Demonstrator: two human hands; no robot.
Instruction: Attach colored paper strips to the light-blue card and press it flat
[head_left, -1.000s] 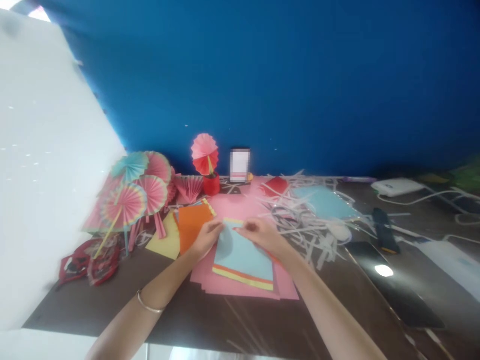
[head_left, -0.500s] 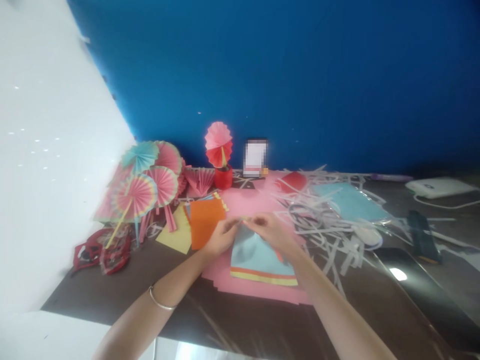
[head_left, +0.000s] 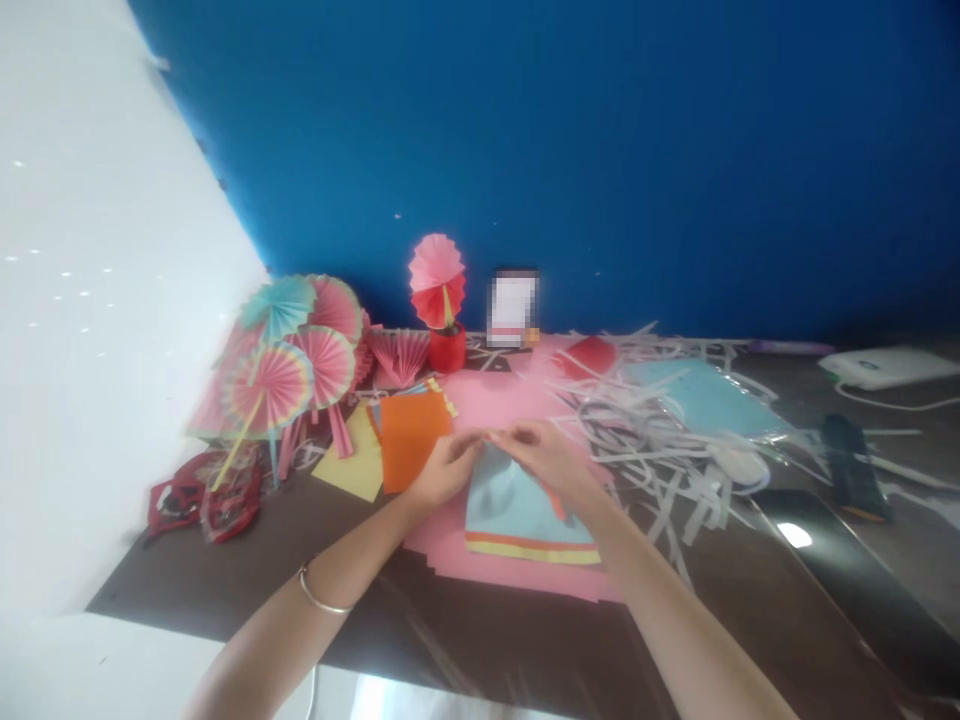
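Observation:
A light blue sheet [head_left: 510, 505] with an orange and a yellow strip along its near edge lies over pink sheets [head_left: 495, 398]. At its far end my left hand [head_left: 448, 465] pinches the paper edge between thumb and fingers. Close beside it, almost touching, my right hand [head_left: 541, 455] pinches the same edge. An orange patch shows beside the right wrist. The fingertips hide the exact fold. Left of my left hand are an orange sheet [head_left: 412, 440] and a yellow sheet [head_left: 352, 465].
Pleated paper fans [head_left: 270, 385] stand at the left behind a red item [head_left: 232, 500]. A fan in a red pot [head_left: 448, 348] stands at the back. White paper strips [head_left: 637, 430], a blue packet [head_left: 705, 400] and a dark phone-like slab [head_left: 832, 570] lie at the right.
The view has shifted slightly. Both hands keep their pinch at the far edge, and the light blue sheet sits slightly further right beneath them.

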